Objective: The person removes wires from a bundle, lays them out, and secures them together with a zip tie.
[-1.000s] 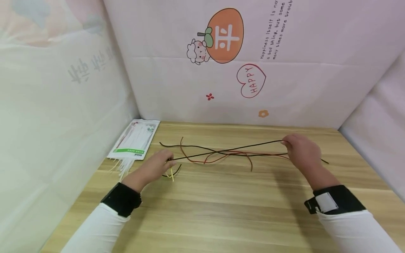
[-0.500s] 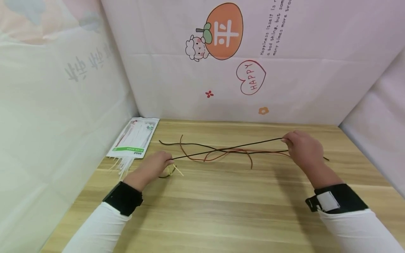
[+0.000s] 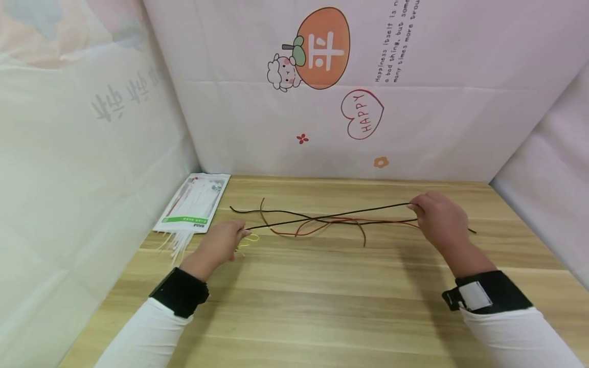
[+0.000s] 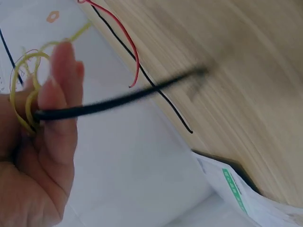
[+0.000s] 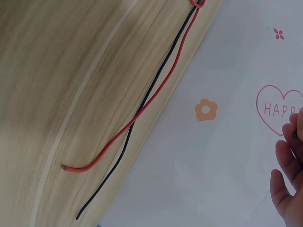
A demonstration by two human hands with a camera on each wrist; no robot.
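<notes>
A black wire (image 3: 368, 210) is stretched straight between my two hands above the wooden table. My left hand (image 3: 221, 243) pinches its left end. In the left wrist view, a thin yellow cord (image 4: 80, 32) loops around the fingers of that hand, and a black wire tail sticks out from them, blurred. At the other end, my right hand (image 3: 437, 220) holds the wire between thumb and fingers; only part of this hand shows in the right wrist view. Beneath the stretched wire, another black wire (image 3: 257, 211) and red wire (image 5: 165, 85) lie crossed on the table.
At the back left corner lies a white packet (image 3: 188, 204) with a green stripe. Several white strips (image 3: 181, 243) poke out of its near end. Printed cloth walls (image 3: 248, 133) enclose the table (image 3: 322, 317) at the back and both sides.
Fingers of my left hand have shifted, and the yellow cord below them hangs differently. The short black tail is now out of sight in the head view. My right hand stays nearly still.
</notes>
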